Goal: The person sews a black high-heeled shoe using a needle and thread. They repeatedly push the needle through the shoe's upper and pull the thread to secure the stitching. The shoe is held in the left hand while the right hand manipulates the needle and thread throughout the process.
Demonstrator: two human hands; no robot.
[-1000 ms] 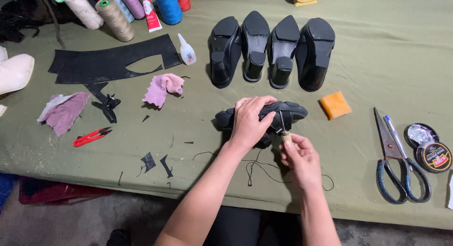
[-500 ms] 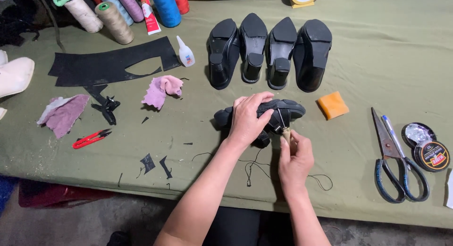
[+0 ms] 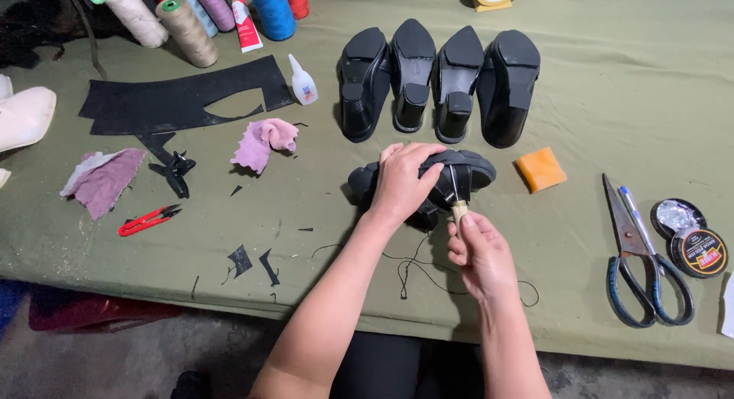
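Left hand (image 3: 401,186) clamps the black leather heeled shoe (image 3: 459,173) on the green table cloth (image 3: 612,100). Right hand (image 3: 480,250) pinches a wooden-handled awl (image 3: 457,200) against it, black thread (image 3: 417,273) trailing (stitching apparently unfinished). Four black shoes (image 3: 440,78) stand behind.

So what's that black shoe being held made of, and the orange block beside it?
The black shoe under the left hand looks like smooth leather or a synthetic like it: a soft sheen, though the view cannot settle which. The orange block looks like sponge or foam: matte, with soft rounded edges.
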